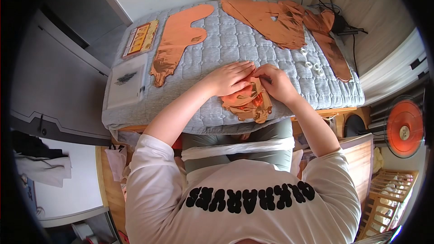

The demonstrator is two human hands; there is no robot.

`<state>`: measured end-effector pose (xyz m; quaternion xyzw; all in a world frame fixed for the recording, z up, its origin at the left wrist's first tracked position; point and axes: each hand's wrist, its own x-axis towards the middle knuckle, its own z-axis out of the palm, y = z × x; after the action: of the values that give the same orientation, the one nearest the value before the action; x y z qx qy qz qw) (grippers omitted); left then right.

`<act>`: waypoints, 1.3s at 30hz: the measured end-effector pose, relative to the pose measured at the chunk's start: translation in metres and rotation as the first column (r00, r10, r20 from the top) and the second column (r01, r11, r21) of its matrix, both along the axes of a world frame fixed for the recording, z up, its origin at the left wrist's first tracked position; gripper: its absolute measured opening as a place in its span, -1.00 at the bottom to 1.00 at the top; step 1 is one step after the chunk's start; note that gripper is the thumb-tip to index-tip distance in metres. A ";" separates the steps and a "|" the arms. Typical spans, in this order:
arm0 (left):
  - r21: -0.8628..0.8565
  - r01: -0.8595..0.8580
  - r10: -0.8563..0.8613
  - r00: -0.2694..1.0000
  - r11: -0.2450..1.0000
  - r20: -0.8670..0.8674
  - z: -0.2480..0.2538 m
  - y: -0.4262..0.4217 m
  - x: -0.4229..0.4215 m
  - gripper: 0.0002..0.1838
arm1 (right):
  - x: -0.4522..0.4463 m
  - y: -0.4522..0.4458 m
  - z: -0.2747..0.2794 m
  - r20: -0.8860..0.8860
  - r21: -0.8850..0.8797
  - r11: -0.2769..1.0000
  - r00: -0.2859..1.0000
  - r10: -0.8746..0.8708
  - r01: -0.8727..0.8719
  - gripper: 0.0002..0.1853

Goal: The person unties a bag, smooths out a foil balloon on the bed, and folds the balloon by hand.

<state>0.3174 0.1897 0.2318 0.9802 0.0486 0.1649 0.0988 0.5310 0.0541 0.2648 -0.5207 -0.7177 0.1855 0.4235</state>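
A crumpled rose-gold foil balloon [246, 104] lies at the bed's near edge, deflated and creased. My left hand [230, 79] rests on its upper left part with the fingers stretched out and lying flat. On the other side, my right hand [276, 83] has its fingers bent together in a pinch at the balloon's upper edge, close to my left fingertips. The exact spot between those fingers is partly hidden.
The quilted mattress [221, 40] bears a flat foil balloon [178, 36] at left, more foil balloons [275, 20] at far right, several small white rolls [309, 64], a printed packet [141, 39] and a whitish case [126, 83]. A red fan [403, 126] stands right.
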 end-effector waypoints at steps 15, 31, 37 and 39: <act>-0.122 -0.005 -0.001 0.999 0.992 -0.049 0.004 0.003 0.000 -0.36 | 0.012 -0.003 -0.012 0.162 -0.010 1.000 0.987 -0.020 0.022 -0.80; -0.464 -0.010 -0.010 0.999 0.886 -0.041 0.029 0.017 0.036 -0.66 | 0.012 -0.004 -0.012 0.159 0.009 1.000 0.987 -0.016 0.015 -0.86; -0.461 0.004 0.008 1.000 0.888 0.024 0.015 0.022 0.044 -0.81 | 0.011 -0.005 -0.013 0.199 0.119 0.993 0.980 -0.015 -0.009 -0.86; -0.390 0.027 0.006 0.996 0.920 0.084 0.012 0.021 0.046 -0.85 | 0.009 -0.006 -0.012 0.227 0.215 0.976 0.973 -0.036 -0.014 -0.82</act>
<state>0.3635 0.2106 0.2441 0.9332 0.0713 0.1921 0.2952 0.5404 0.0484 0.2530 -0.4938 -0.7747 0.0428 0.3926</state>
